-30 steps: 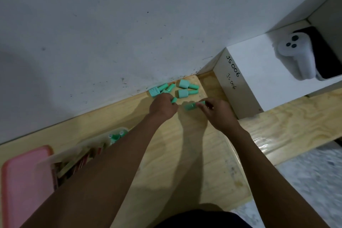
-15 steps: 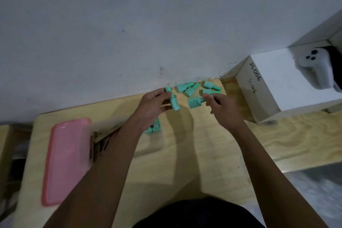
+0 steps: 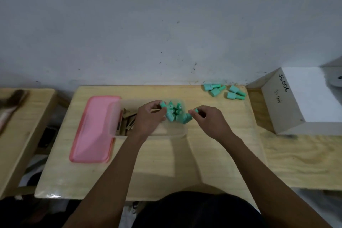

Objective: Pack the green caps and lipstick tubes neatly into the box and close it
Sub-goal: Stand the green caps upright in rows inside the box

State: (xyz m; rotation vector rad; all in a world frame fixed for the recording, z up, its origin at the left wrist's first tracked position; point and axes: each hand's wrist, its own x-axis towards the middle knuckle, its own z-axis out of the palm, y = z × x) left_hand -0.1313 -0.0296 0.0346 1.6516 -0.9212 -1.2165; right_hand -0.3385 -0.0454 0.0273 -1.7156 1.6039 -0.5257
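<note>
Head view: left hand pinches green cap; right hand seemingly likewise.

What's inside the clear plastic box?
In the clear plastic box: green plastic caps near the right end, tan lipstick tubes at the left. The left hand covers the middle; contents there hidden.

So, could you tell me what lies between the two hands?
Head view: a cluster of green caps, inside the clear box, sits between the left hand and the right hand.
</note>
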